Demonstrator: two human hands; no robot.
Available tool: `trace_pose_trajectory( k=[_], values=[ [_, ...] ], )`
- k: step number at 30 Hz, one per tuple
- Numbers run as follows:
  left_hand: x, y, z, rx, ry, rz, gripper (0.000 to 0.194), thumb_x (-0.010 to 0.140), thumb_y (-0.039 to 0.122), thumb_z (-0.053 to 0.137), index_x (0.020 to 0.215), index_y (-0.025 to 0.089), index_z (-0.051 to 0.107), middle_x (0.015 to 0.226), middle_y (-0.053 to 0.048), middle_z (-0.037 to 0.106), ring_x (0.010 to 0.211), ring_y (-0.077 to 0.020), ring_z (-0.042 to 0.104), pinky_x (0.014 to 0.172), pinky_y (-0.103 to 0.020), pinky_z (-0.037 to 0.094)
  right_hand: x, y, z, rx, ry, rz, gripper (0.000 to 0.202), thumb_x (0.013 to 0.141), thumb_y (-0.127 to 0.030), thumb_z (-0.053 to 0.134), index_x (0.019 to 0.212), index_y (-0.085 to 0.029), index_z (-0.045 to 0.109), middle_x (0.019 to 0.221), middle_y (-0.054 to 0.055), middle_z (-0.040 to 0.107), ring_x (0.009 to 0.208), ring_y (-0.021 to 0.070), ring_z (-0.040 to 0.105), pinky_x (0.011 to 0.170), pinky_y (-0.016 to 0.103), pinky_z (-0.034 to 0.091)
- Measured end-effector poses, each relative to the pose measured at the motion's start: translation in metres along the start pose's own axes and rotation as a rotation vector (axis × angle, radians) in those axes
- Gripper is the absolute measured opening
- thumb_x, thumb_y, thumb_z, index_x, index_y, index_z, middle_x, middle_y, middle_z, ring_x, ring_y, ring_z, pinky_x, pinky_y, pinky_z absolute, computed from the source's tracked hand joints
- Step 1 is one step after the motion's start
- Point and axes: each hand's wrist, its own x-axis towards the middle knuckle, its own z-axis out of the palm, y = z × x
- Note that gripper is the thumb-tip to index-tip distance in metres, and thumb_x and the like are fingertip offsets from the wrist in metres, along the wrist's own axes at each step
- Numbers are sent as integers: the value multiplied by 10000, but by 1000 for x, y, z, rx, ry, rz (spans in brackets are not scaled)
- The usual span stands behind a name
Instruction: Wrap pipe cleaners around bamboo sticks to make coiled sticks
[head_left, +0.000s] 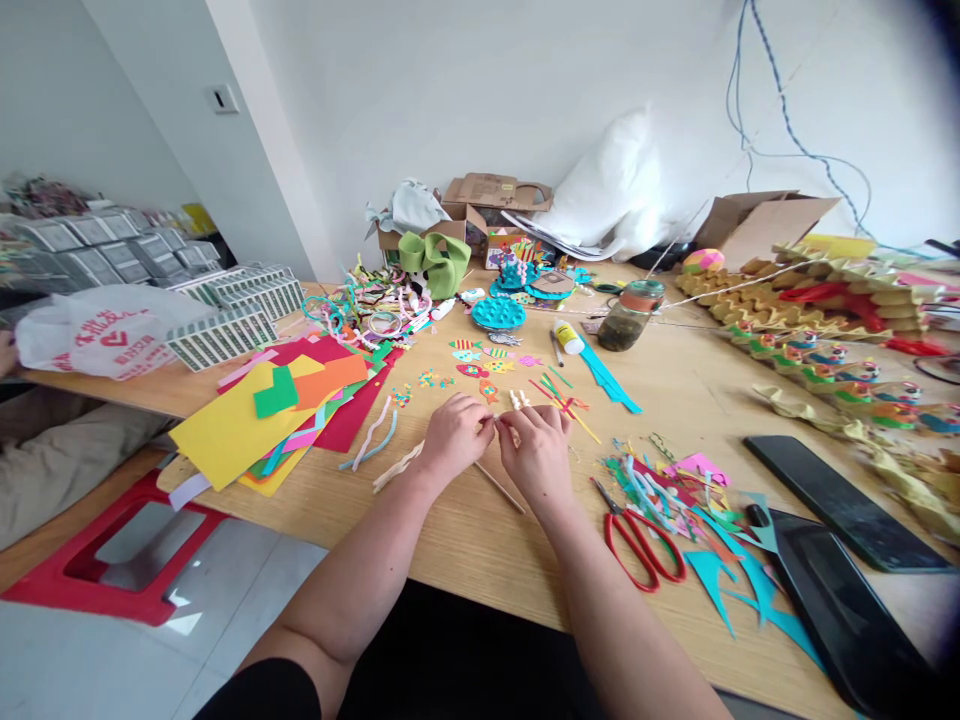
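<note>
My left hand (455, 436) and my right hand (536, 455) meet over the middle of the table, fingertips pinched close together. What they pinch is too small to make out. Under and between them a thin brown stick (501, 488) lies on the wood. Small white twisted pieces (519, 399) sit just beyond my right fingers. Colourful paper fish (472, 371) lie past my left hand. To the left of my left wrist are cream strips (398, 467) and a blue fuzzy strip (377, 447). Red-handled scissors (645, 548) rest right of my right forearm.
Coloured sheets (232, 425) cover the left side. Farther back stand a glass jar (630, 315), a glue bottle (568, 337) and a blue disc (499, 313). Paper scraps (660, 490), phones (844, 500) and egg trays (795, 300) occupy the right. A person's leg (67, 470) shows at far left.
</note>
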Motion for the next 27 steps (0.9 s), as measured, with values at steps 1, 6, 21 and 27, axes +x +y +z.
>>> trace_pose_trajectory(
  k=[1,6,21,27],
  values=[
    [0,1,0,19,-1,9,105,764,148,542,679,185,590,717,-47,600,760,-176,526,701,-296,389,0,0,0,9,0,8,157,837,-238,526,723,-198,627,735,42,639,814,208,451,784,362,260],
    [-1,4,0,99,12,48,124,773,158,533,651,181,539,690,-32,576,733,-163,510,669,-286,384,-1,1,0,91,-15,68,117,805,-229,572,707,-192,624,720,21,647,807,192,461,764,334,264],
    [-4,14,1,329,133,96,165,775,147,485,613,180,479,645,-37,528,697,-173,479,628,-303,349,-1,-1,0,164,-22,32,129,835,-207,529,744,-197,620,744,20,637,823,192,459,763,334,277],
    [-6,16,3,345,128,74,179,811,164,444,640,177,495,675,-53,535,723,-185,490,659,-317,365,1,0,-1,170,-23,30,152,846,-226,507,752,-205,625,763,25,644,824,197,457,772,337,280]
  ],
)
